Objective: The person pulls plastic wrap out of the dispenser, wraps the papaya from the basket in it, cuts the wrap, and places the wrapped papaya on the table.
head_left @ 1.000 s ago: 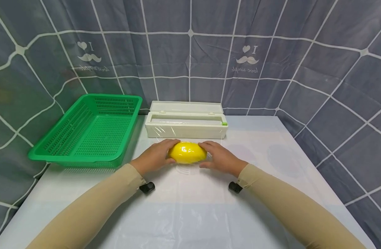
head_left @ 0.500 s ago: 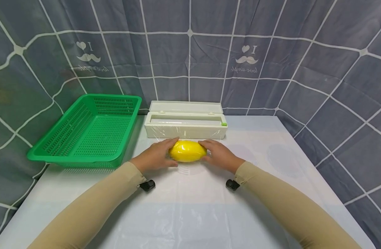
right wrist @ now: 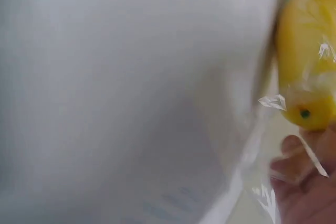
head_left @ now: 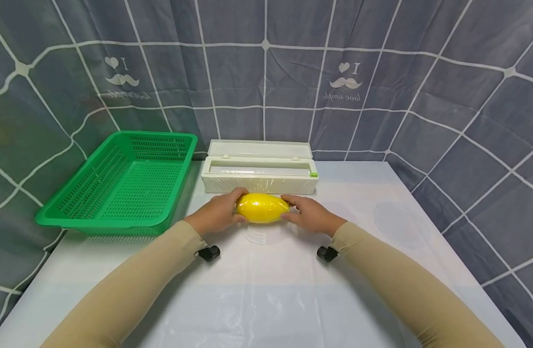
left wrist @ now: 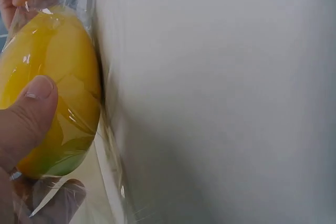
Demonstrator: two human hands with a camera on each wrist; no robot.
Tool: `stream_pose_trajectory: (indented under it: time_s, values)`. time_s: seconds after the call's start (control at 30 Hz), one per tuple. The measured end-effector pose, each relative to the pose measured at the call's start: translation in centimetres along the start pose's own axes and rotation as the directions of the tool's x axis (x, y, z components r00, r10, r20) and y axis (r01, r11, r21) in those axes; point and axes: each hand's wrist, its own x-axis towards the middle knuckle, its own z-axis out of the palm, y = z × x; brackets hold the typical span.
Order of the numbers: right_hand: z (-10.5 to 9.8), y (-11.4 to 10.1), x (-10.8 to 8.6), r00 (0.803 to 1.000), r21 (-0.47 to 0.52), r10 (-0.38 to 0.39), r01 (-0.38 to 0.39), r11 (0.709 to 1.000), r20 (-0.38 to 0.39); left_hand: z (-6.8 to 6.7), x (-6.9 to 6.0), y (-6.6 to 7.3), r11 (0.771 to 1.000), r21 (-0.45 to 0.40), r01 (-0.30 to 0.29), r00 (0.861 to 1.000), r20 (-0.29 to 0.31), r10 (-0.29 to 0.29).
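At centre, within the grey curtain (head_left: 423,96): yellow mango-shaped fruit (head_left: 263,208), one, lying crosswise, wrapped in clear film (right wrist: 273,102) that also glints over the front of the white film dispenser (head_left: 260,185). Dispenser: one, lid up, just behind the fruit, leaving a narrow gap. White tabletop (head_left: 266,295): room for moving on the near side and to the right. Green plastic basket (head_left: 105,224): one, at left, near the table's left edge. Changed since a second ago: right thumb, then apart from the fruit, now meets it; fruit slightly closer to the dispenser. Hands: two. Left hand (head_left: 218,212), thumb and fingers clamped on the fruit's left end; right hand (head_left: 313,216), thumb and fingers closed about the right end. Black wrist cameras (head_left: 209,253): two.
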Motion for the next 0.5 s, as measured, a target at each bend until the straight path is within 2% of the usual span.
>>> stream_pose_trajectory:
  time_s: [0.07,0.17,0.27,0.33,0.4,0.5]
  values:
    - [-0.6,0.1,-0.2,1.0,0.021,0.023,-0.023,1.0,0.011,-0.2,0.2,-0.1,1.0,-0.025,0.011,1.0,0.023,-0.01]
    - [-1.2,-0.5,-0.5,0.998,0.019,0.047,-0.047,0.999,-0.031,-0.5,0.5,-0.5,0.998,-0.054,0.022,0.998,0.053,-0.019]
    - [-1.0,-1.8,-0.3,0.997,-0.088,-0.015,0.008,0.996,-0.078,-0.8,0.7,-0.8,0.997,-0.072,0.038,0.997,0.074,-0.033]
    - [-0.4,-2.6,0.1,0.993,-0.206,-0.087,0.068,0.976,-0.082,-0.9,0.9,-0.9,0.996,-0.078,0.043,0.996,0.085,-0.036]
    - [0.4,-3.1,0.6,0.986,-0.326,-0.151,0.12,0.938,-0.069,-1.0,1.1,-1.0,0.995,-0.085,0.042,0.995,0.093,-0.034]
    - [1.3,-3.2,1.4,0.982,-0.428,-0.18,0.135,0.893,-0.065,-0.9,1.4,-0.9,0.996,-0.083,0.022,0.995,0.094,-0.014]
